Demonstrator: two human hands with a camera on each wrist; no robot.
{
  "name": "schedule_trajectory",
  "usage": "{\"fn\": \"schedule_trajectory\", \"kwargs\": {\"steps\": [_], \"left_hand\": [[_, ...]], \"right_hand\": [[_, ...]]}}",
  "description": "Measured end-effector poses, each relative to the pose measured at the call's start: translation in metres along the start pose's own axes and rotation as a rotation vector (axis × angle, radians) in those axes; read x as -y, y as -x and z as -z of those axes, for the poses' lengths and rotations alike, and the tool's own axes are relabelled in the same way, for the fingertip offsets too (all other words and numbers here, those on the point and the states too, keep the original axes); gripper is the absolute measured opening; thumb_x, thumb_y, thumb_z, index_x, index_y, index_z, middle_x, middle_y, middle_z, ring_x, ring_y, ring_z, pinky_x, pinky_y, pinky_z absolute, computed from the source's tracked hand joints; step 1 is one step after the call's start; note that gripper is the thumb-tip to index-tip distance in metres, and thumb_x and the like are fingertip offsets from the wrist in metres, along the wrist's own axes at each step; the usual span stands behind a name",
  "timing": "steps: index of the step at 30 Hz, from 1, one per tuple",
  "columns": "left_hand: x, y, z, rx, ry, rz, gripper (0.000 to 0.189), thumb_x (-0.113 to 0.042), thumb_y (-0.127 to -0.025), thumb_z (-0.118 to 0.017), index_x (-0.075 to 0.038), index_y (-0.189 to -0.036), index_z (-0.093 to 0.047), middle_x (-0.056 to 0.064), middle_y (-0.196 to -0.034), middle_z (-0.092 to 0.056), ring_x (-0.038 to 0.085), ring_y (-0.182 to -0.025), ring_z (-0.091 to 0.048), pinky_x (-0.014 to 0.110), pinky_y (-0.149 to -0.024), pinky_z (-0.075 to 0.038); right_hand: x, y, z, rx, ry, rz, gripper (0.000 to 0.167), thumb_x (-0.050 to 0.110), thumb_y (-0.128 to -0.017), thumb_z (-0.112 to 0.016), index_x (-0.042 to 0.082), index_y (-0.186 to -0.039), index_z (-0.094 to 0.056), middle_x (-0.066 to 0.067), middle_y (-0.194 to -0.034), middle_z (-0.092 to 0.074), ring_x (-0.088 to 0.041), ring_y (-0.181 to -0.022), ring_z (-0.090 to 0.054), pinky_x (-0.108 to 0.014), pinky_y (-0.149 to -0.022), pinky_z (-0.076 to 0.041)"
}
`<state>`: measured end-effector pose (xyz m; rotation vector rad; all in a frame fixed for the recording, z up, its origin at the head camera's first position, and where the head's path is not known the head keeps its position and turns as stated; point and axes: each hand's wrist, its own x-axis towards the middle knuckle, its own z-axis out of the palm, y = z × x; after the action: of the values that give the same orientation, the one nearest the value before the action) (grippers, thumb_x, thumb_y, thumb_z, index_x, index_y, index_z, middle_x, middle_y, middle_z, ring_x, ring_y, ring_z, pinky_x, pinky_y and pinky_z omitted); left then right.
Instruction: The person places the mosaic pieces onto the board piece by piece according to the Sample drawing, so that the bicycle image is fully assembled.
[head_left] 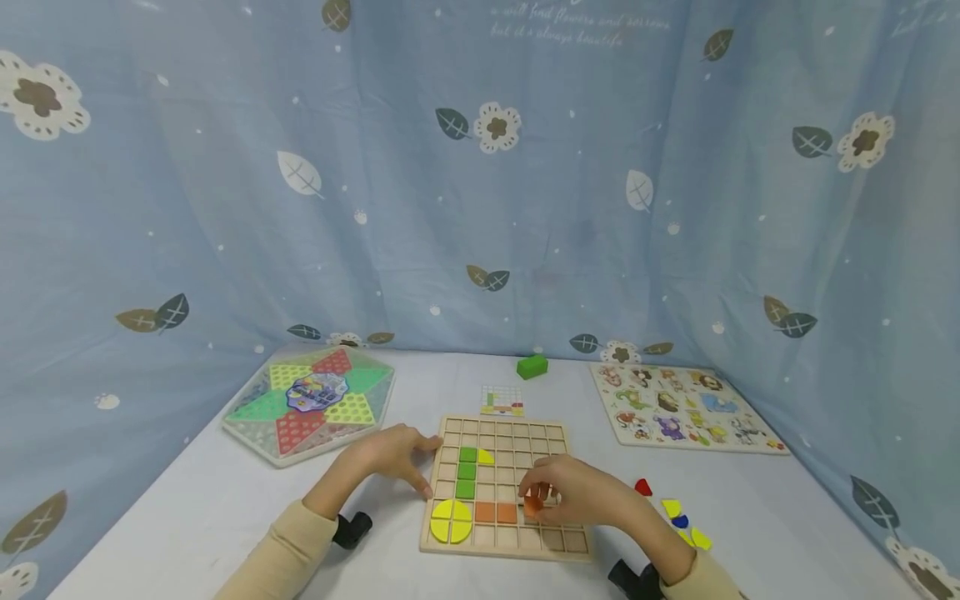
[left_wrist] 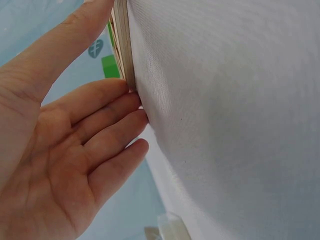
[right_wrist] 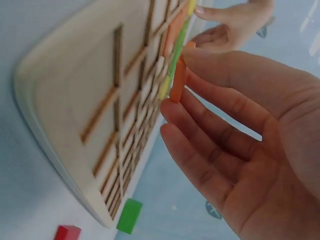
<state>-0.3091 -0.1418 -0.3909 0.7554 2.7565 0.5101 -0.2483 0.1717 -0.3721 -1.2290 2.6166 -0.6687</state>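
A wooden grid board [head_left: 504, 550] lies on the table between the two hands. Its cells hold green squares [head_left: 467, 471], a yellow quarter piece [head_left: 486, 457], a yellow circle of quarter pieces [head_left: 451, 522] and two orange squares [head_left: 496, 512]. My left hand [head_left: 396, 454] touches the board's left edge with thumb and fingertips, its fingers fairly straight in the left wrist view. Between thumb and fingers, my right hand [head_left: 577, 492] pinches an orange tile [right_wrist: 178, 75], held on edge over the board, just right of the orange squares.
Red, yellow and blue pieces [head_left: 679, 522] lie right of the board. A pattern card [head_left: 502, 400] and a green block [head_left: 532, 367] sit behind it. To the left is a hexagonal star-patterned game board [head_left: 318, 404]; an animal puzzle board [head_left: 686, 408] lies at right.
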Motion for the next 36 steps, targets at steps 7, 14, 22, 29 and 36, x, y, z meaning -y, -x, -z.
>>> {"fn": "schedule_trajectory", "kwargs": {"steps": [7, 14, 22, 29, 36], "left_hand": [[0.000, 0.000, 0.001, 0.009, 0.008, 0.002, 0.084, -0.040, -0.065, -0.088, -0.011, -0.136, -0.056, 0.016, -0.138, -0.052, 0.035, -0.130, -0.045, 0.049, -0.103, -0.039], [-0.001, 0.000, -0.001, 0.010, -0.011, 0.015, 0.083, -0.041, -0.064, -0.088, -0.013, -0.136, -0.057, 0.013, -0.137, -0.054, 0.033, -0.129, -0.046, 0.048, -0.103, -0.040], [0.000, 0.000, -0.001, 0.005, -0.009, 0.010, 0.084, -0.042, -0.064, -0.088, -0.013, -0.136, -0.057, 0.015, -0.138, -0.053, 0.033, -0.129, -0.046, 0.048, -0.102, -0.040], [0.000, 0.000, -0.001, 0.015, 0.007, -0.003, 0.083, -0.041, -0.065, -0.087, -0.013, -0.136, -0.056, 0.013, -0.139, -0.052, 0.033, -0.130, -0.045, 0.048, -0.102, -0.040], [0.000, 0.000, 0.000, 0.006, 0.009, -0.010, 0.083, -0.040, -0.065, -0.088, -0.011, -0.136, -0.056, 0.015, -0.139, -0.052, 0.033, -0.130, -0.045, 0.048, -0.102, -0.040]], "right_hand": [[0.002, -0.003, -0.007, -0.034, 0.018, 0.012, 0.013, 0.006, -0.084, -0.074, 0.012, -0.096, -0.072, 0.010, -0.088, -0.064, -0.003, -0.078, -0.058, -0.021, -0.070, -0.051], [-0.002, -0.005, -0.013, -0.028, -0.006, -0.016, 0.016, 0.004, -0.082, -0.075, 0.013, -0.095, -0.072, 0.013, -0.086, -0.064, -0.002, -0.078, -0.058, -0.021, -0.071, -0.051], [-0.003, -0.006, -0.014, -0.028, -0.019, -0.019, 0.019, 0.003, -0.080, -0.077, 0.013, -0.095, -0.071, 0.011, -0.085, -0.064, -0.003, -0.077, -0.059, -0.019, -0.069, -0.051], [-0.004, -0.005, -0.012, -0.020, -0.027, -0.058, 0.018, 0.008, -0.078, -0.080, 0.013, -0.093, -0.071, 0.011, -0.081, -0.063, -0.004, -0.074, -0.056, -0.019, -0.067, -0.049], [-0.006, -0.006, -0.012, -0.019, -0.032, -0.048, 0.019, 0.003, -0.077, -0.080, 0.013, -0.091, -0.071, 0.011, -0.080, -0.063, -0.003, -0.072, -0.057, -0.019, -0.066, -0.050]]}}
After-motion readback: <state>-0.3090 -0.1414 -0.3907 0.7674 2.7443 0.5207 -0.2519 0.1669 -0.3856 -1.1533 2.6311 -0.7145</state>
